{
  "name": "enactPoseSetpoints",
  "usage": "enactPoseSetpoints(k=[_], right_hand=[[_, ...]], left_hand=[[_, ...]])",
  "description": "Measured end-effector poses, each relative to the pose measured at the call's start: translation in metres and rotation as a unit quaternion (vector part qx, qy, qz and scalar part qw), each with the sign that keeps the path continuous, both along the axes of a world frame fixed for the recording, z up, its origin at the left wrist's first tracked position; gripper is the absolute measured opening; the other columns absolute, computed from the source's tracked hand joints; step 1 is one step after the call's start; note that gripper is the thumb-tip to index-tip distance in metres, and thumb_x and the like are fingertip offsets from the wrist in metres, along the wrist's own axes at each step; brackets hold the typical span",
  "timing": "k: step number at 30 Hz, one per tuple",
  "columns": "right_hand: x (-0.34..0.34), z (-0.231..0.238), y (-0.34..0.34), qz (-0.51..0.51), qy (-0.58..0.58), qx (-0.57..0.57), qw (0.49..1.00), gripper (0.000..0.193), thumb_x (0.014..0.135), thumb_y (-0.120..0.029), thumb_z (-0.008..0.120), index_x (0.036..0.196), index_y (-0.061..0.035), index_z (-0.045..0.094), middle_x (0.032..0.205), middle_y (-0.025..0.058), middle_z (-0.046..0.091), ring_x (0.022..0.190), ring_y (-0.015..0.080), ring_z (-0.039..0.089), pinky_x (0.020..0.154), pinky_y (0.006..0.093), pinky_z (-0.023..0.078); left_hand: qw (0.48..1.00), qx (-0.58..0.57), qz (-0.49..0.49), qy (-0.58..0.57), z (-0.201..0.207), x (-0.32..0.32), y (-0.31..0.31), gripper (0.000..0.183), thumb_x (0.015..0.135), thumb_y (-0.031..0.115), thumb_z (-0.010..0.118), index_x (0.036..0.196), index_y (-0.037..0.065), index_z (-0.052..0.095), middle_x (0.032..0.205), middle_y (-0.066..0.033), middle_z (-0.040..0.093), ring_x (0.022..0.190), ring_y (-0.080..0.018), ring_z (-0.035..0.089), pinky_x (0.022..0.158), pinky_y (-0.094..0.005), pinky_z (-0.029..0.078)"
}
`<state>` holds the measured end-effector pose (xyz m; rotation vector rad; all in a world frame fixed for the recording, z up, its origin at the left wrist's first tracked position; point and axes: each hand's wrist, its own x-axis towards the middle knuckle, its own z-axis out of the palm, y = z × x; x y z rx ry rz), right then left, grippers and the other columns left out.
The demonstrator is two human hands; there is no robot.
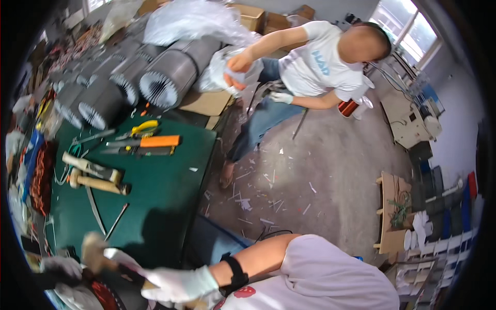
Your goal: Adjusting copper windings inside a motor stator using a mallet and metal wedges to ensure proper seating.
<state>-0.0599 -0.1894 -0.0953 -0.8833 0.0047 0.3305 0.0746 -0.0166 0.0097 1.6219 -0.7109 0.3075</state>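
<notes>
My right hand (181, 284), in a white glove, is closed around the handle of a wooden mallet. The blurred mallet head (94, 252) is at the lower left, above a dark cylindrical core (124, 294) with red-brown copper wire (105, 295) in it. Beside that core, near the lower left rim, is my left hand (62, 267), gloved as well. Its fingers are smeared by motion, so I cannot make out their grip. Two wooden-handled hammers (98, 183) lie on the green table (170, 191), beyond my hands.
On the table are yellow-handled pliers (144, 127), an orange-handled tool (159, 140) and a thin metal strip (95, 211). Several grey slotted cores (173, 75) stand behind. A co-worker (330, 62) sits across, holding something pale. Scraps (245, 203) litter the floor; a wooden rack (395, 206) stands right.
</notes>
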Motion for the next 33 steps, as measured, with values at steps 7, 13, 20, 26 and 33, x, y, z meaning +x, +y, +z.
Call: enactPoseSetpoints(k=[7, 13, 20, 26, 33], right_hand=[[-0.009, -0.004, -0.019, -0.039, 0.044, 0.015, 0.998, 0.058, 0.104, -0.028, 0.053, 0.140, 0.0109, 0.030, 0.062, 0.0058, 0.053, 0.039, 0.0153, 0.052, 0.037, 0.0297, 0.048], [-0.001, 0.004, -0.035, -0.010, 0.055, -0.096, 0.994, 0.061, 0.101, -0.027, 0.055, 0.147, 0.0057, 0.031, 0.065, 0.0052, 0.053, 0.045, 0.0140, 0.051, 0.038, 0.0310, 0.045], [0.058, 0.019, -0.100, -0.303, -0.234, -0.581, 0.718, 0.040, 0.093, -0.021, 0.060, 0.127, -0.0024, 0.051, 0.110, 0.0213, 0.059, 0.106, 0.0386, 0.060, 0.084, 0.0490, 0.053], [0.074, 0.046, -0.288, -0.626, -0.207, -0.628, 0.414, 0.041, 0.084, -0.012, 0.068, 0.122, 0.0003, 0.057, 0.114, 0.0215, 0.061, 0.104, 0.0402, 0.061, 0.094, 0.0480, 0.049], [0.083, 0.041, -0.407, -0.572, -0.098, -0.774, 0.254, 0.046, 0.083, -0.043, 0.073, 0.115, -0.0108, 0.071, 0.113, 0.0139, 0.065, 0.107, 0.0360, 0.063, 0.092, 0.0455, 0.050]], left_hand=[[0.993, 0.066, 0.010, -0.095, 0.039, -0.027, -0.053, 0.054, 0.106, 0.057, 0.038, 0.108, 0.003, 0.048, 0.091, -0.0106, 0.054, 0.082, -0.0230, 0.054, 0.077, -0.0343, 0.048], [0.984, 0.124, 0.033, -0.122, 0.041, -0.030, -0.051, 0.060, 0.106, 0.059, 0.035, 0.110, 0.001, 0.050, 0.094, -0.0122, 0.057, 0.083, -0.0243, 0.056, 0.077, -0.0365, 0.049], [0.999, 0.044, 0.020, 0.000, 0.017, -0.019, -0.021, 0.058, 0.105, 0.059, 0.037, 0.115, 0.002, 0.044, 0.089, -0.0055, 0.040, 0.082, -0.0154, 0.040, 0.081, -0.0288, 0.036], [0.998, 0.054, 0.012, -0.016, 0.017, -0.016, -0.020, 0.054, 0.106, 0.054, 0.039, 0.116, 0.001, 0.043, 0.089, -0.0062, 0.041, 0.083, -0.0160, 0.041, 0.082, -0.0310, 0.036], [0.999, 0.034, -0.016, -0.026, 0.014, -0.011, -0.017, 0.054, 0.106, 0.052, 0.041, 0.119, 0.000, 0.044, 0.088, -0.0061, 0.042, 0.080, -0.0159, 0.039, 0.079, -0.0321, 0.036]])
